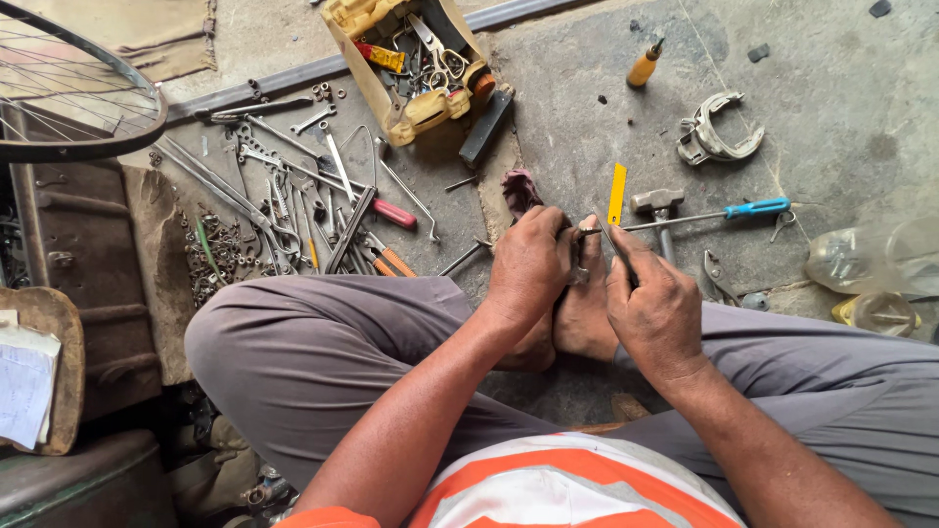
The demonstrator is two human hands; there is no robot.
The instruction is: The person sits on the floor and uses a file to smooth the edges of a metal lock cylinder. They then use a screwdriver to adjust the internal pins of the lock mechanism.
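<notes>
A: Grey concrete floor (841,127), and the person sits cross-legged on it. What are the hands doing?

B: The left hand (528,264) is curled shut, pinching a small metal part (585,233) above the bare foot (585,313). The right hand (657,303) is closed around a thin dark tool (616,249) whose tip meets that part.

A: So the part sits between both hands?

B: Yes, just beside the blue-handled screwdriver (719,215) and the hammer (657,205).

A: And around them?

B: A yellow strip (617,193) lies near the hammer. Spanners and loose tools (284,196) are spread to the left, below a yellow tool tray (411,112). A bicycle wheel (73,93) is at the upper left.
</notes>
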